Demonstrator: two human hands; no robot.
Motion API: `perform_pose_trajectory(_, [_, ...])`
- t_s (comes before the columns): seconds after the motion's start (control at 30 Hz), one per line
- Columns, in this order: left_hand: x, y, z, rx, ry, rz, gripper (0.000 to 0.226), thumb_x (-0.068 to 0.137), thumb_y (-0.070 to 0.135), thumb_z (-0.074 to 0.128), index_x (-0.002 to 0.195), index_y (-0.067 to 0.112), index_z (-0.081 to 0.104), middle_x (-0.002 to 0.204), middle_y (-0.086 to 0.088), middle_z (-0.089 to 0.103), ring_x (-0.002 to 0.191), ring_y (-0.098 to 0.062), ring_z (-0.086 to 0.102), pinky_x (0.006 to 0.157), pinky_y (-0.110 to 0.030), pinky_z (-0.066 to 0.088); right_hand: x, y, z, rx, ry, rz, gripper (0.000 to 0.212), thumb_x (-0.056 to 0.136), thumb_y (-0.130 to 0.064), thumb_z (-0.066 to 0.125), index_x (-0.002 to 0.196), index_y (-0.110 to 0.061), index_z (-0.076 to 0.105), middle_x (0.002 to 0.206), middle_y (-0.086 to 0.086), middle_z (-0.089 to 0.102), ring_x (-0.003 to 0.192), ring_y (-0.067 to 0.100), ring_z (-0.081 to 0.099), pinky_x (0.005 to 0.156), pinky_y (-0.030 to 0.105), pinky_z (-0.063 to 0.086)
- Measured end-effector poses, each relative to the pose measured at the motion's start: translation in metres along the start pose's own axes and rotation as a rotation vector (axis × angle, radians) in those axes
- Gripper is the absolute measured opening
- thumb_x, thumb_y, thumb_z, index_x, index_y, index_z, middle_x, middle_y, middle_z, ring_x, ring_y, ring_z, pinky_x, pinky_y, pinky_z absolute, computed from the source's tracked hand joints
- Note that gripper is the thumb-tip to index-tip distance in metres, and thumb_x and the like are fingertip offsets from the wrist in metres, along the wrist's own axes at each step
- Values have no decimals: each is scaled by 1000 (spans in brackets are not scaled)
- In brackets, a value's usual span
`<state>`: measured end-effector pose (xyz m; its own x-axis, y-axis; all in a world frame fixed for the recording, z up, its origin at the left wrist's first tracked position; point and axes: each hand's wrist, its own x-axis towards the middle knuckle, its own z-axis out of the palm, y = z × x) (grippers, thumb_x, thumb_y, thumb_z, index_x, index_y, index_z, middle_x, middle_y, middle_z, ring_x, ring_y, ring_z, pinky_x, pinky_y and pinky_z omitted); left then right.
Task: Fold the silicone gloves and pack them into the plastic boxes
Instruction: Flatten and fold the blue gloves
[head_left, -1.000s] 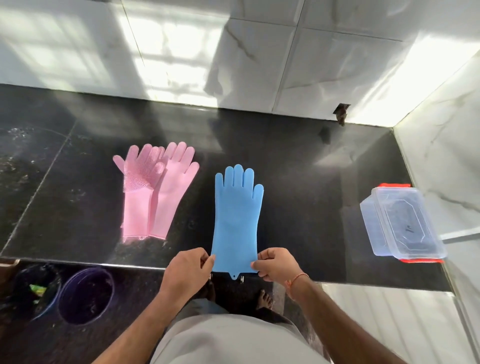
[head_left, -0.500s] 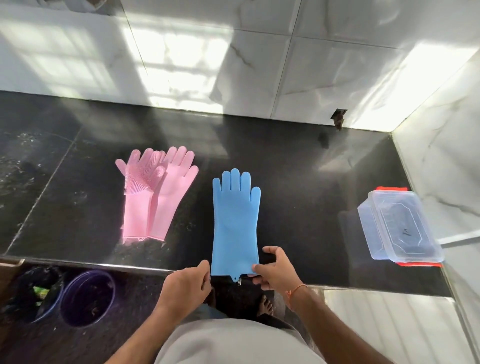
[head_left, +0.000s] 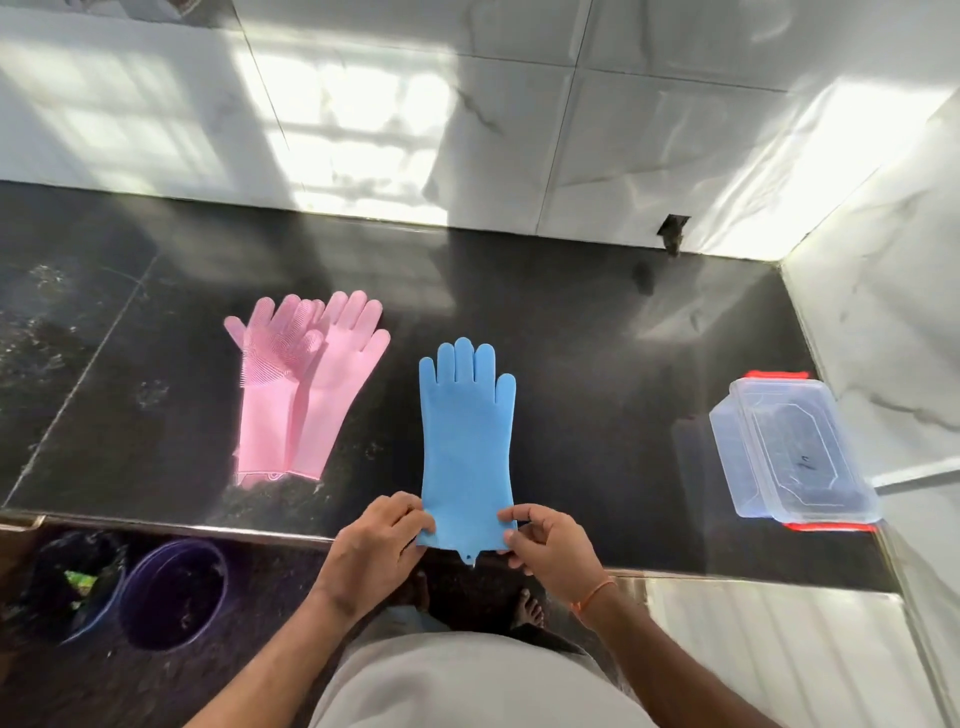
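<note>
Hard to see: the bottom edge of the blue glove (head_left: 466, 447) hangs past the front of the tabletop (head_left: 597, 364), and both hands cover its two bottom corners. One pink glove lies partly on top of the other, so part of the lower one is hidden. The things inside the two buckets (head_left: 174, 592) on the floor are too dark to make out.
Left hand: the left hand (head_left: 376, 551) has its fingers curled and pinches the left bottom corner of the blue glove.
Right hand: the right hand (head_left: 548, 548) pinches the right bottom corner with thumb and fingers. An orange thread (head_left: 592, 597) goes round its wrist.
Blue glove: it lies flat in the middle of the black tabletop, fingers pointing at the wall.
Pink gloves: the pink gloves (head_left: 301, 389) lie to the left of the blue one, not touching it.
Plastic box: the clear plastic box (head_left: 789, 452) with red clips sits at the right end of the tabletop, by the side wall, well apart from the gloves.
</note>
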<state>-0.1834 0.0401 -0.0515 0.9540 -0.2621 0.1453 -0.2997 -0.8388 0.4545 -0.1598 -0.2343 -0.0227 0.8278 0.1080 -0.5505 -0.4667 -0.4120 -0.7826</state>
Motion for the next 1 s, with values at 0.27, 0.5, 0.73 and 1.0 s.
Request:
perform_pose_trajectory(0.27, [3,0,-2,-19,26,161,15,95,25,68,98,28,82,126,12,76,125,-17,70,100,-35,61,-9,17,-11,-307,-106,-159,62,86,-16,87,144,-25,67,103,-13,80,93,7,75,96,25,60])
perform_pose_trajectory(0.5, [-1,2,0,-247,-46,121,15,97,24,69,108,24,78,125,18,79,125,-9,73,101,-35,62,-10,20,-27,-688,-42,-456,31,90,-34,74,120,-32,81,94,-10,75,85,12,70,80,21,51])
perform_pose_trajectory(0.73, [9,10,-15,-400,-2,-45,19,105,42,63,123,37,65,117,21,76,102,-3,74,89,-32,62,-4,-11,-45,-415,21,-568,16,97,-35,76,108,-25,81,107,-19,67,101,12,68,83,22,58])
perform_pose_trajectory(1.0, [75,12,-19,-494,70,-240,29,108,56,49,130,36,47,122,15,70,102,8,74,76,-16,65,39,-69,-32,174,-58,-217,21,103,-31,72,122,-25,68,108,-1,81,87,15,77,79,29,64])
